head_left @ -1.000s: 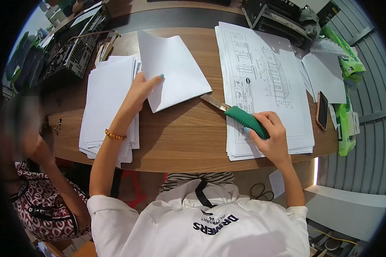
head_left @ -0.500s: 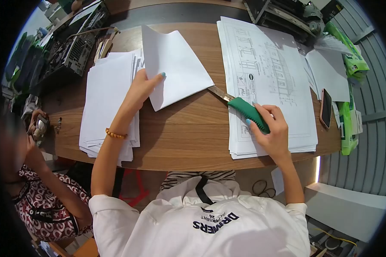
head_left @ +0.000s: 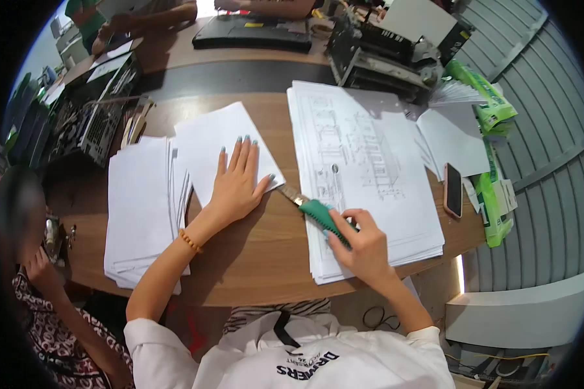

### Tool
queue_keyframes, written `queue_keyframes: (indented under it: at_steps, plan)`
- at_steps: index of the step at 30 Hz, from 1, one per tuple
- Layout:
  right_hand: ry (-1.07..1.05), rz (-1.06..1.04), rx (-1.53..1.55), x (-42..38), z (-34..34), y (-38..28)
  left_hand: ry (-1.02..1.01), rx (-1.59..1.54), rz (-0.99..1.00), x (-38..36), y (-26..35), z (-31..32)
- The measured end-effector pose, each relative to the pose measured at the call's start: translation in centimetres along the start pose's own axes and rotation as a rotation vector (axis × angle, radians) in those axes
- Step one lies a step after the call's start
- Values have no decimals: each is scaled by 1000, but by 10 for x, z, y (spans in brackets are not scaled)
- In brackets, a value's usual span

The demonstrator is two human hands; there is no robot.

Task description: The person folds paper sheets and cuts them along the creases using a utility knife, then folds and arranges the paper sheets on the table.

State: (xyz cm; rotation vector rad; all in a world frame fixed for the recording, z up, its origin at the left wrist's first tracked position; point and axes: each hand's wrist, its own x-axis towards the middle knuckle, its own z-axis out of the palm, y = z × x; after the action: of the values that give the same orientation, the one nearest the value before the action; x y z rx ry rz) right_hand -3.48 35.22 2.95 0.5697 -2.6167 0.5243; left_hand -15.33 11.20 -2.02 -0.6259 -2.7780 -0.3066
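Observation:
My left hand [head_left: 235,189] lies flat on a folded white sheet of paper [head_left: 209,133], its fingers stretched out and spread. Wrapped around the green handle of a knife [head_left: 322,218], my right hand [head_left: 365,249] is closed. The knife's worn metal blade points left and meets the sheet's lower right corner; its tip is hidden there. Beneath the handle is a stack of printed drawings [head_left: 370,162]. A pile of white paper [head_left: 143,207] sits to the left, close to my left forearm, with the folded sheet overlapping its edge.
A phone [head_left: 453,189] rests at the right, beside green packets [head_left: 490,207]. Opened computer cases stand at the back left [head_left: 104,123] and back right [head_left: 376,58]. A black laptop [head_left: 252,32] is on the far side. Another person [head_left: 65,318] sits at my left.
My left hand has gone from holding up the sheet's flap to pressing flat on it, and the sheet now lies down. The knife stays at its corner. The camera view has shifted.

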Motion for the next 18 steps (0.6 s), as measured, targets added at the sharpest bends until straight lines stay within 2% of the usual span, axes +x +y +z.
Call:
queue_keyframes:
  at_steps: [2,5,10,18]
  plan:
    - [9,13,-11,8,4,-1,-31,-66,0,7,-9,4]
    - [28,-65,-23,31,14,8,-17,-46,-86,14,-18,10]
    - [-10,-69,59,50,30,20,-9,-7,-121,15,-15,8]
    - [-51,-99,47,55,27,30,-7,0,-112,13,-15,6]
